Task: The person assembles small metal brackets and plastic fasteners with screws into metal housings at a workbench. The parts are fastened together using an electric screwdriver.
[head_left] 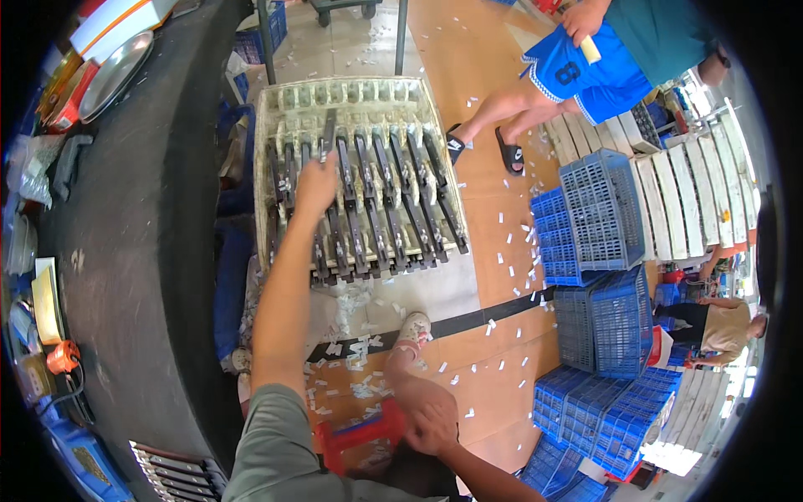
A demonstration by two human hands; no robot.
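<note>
My left hand (316, 186) reaches over a pale moulded tray (266, 99) and grips a dark elongated part (329, 127), with a bit of shiny metal showing by the fingers. Rows of similar dark parts with small metal fittings (378, 157) lie slanted in the tray's slots. Slots along its far edge hold no parts. Lower down, my right hand (433, 428) rests on my knee, fingers loosely spread and holding nothing.
A black-covered bench (125, 251) runs along the left, bearing a metal plate (117, 75) and an orange tool (63, 357). Blue crates (598, 209) are stacked at right. Another person in blue shorts (560, 71) stands beyond the tray. White scraps litter the floor.
</note>
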